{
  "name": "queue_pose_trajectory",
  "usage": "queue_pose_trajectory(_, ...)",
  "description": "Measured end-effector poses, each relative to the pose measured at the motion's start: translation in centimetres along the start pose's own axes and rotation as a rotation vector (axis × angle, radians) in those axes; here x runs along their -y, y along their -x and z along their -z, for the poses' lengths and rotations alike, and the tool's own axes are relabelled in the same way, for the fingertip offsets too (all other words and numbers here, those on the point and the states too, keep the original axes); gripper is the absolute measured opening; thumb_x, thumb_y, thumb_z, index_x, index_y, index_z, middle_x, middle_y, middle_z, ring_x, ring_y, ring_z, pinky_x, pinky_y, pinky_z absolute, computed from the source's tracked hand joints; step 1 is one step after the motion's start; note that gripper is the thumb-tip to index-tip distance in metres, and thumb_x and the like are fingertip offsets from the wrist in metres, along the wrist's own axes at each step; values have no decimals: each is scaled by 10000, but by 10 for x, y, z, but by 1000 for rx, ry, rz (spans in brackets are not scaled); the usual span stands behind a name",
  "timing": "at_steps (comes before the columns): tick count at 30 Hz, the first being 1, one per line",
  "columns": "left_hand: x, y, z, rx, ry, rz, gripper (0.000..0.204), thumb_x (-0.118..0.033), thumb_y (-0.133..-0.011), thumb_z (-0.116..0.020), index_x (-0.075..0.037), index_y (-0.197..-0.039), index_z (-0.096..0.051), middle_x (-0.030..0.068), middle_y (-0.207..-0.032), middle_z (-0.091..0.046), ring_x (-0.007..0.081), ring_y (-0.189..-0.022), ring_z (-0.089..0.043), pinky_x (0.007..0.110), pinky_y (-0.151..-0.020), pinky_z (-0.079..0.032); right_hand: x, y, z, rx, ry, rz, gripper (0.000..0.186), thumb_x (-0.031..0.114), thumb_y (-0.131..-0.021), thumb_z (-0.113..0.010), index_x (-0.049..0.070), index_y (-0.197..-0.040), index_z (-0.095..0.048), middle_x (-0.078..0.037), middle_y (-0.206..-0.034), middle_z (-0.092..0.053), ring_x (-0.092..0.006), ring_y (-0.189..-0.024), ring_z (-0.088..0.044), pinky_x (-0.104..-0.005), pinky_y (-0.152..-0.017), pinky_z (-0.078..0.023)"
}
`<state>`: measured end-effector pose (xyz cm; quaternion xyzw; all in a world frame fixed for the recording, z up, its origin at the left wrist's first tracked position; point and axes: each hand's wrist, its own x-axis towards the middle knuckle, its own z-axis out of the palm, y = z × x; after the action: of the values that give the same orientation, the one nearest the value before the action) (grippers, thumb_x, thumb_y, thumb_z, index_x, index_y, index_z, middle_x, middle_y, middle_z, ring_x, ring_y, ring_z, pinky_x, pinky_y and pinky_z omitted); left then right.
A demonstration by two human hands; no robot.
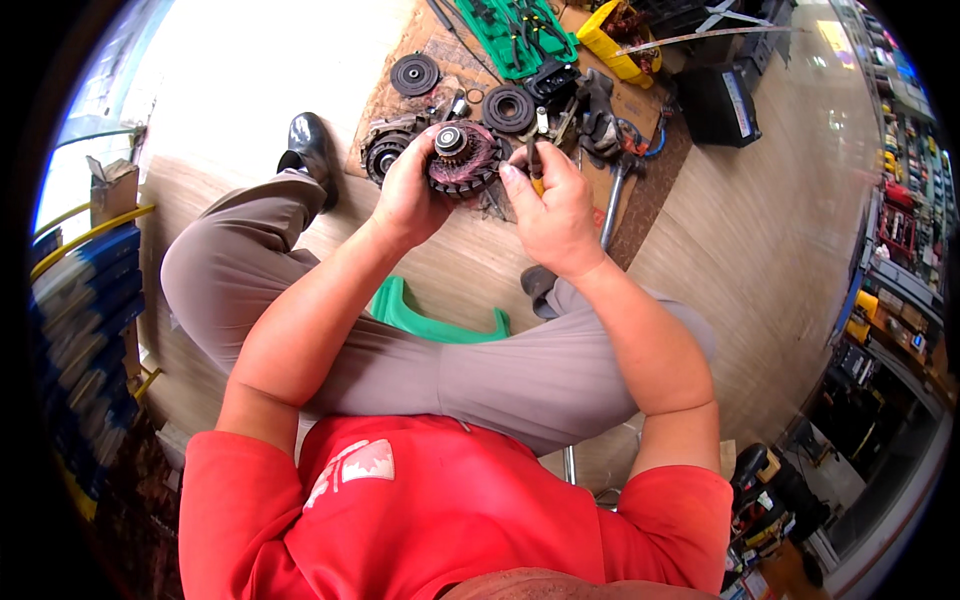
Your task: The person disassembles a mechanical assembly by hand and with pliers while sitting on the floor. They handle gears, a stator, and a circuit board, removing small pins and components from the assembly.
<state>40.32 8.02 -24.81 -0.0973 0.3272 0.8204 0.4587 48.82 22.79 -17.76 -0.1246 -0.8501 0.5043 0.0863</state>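
My left hand [413, 190] is wrapped round the side of a round motor rotor [468, 165] with reddish windings, dark blocks round its rim and a bearing on its shaft. The rotor is held tilted, its shaft end facing up. In my right hand [555, 210], closed beside the rotor's right edge, is a small hand tool [537, 186] with dark and yellow parts. My fingers hide much of this tool, so its exact kind cannot be told. Whether its tip touches the rotor is unclear. A dark, greasy round part [385, 155] lies just left of the rotor.
Two dark grooved discs [415, 75] lie beyond my hands on stained cardboard [385, 60]. Farther back are a green tool case [490, 30] and a yellow bin [600, 35]. Right stand a metal-shafted tool [617, 200] and a black box [715, 108]. A green plastic piece [435, 322] lies between my legs.
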Motion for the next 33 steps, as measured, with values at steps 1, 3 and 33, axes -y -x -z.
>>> queue_pose_trajectory(1, -1, 0, 0, 20, 41, 21, 443, -416, -982, -356, -91, -1199, -563, 56, -1054, -646, 163, -846, -609, 294, -589, -467, 0, 0, -1, -22, -34, -36, 108, 66, -855, -631, -6, -909, -571, -153, -807, -604, -302, -758, -610, -369, -677, -473)
queue_pose_trajectory(3, -1, -2, 2, 107, 117, 81, 450, -418, -981, -340, -96, -1201, -565, 61, -1074, -649, 170, -857, -613, 297, -595, -473, 1, -1, -2, -9, -142, -122, 98, 70, -865, -627, 1, -907, -572, -134, -799, -611, -249, -748, -604, -348, -682, -472)
queue_pose_trajectory(33, -3, 0, -5, 95, 1, -54, 595, -528, -1006, -294, -59, -1336, -453, 117, -1213, -588, 237, -1138, -571, 418, -980, -473, -43, -8, 26, 313, -407, -434, 223, 245, -903, -689, 50, -980, -612, 39, -772, -575, -53, -690, -493, -228, -623, -424)
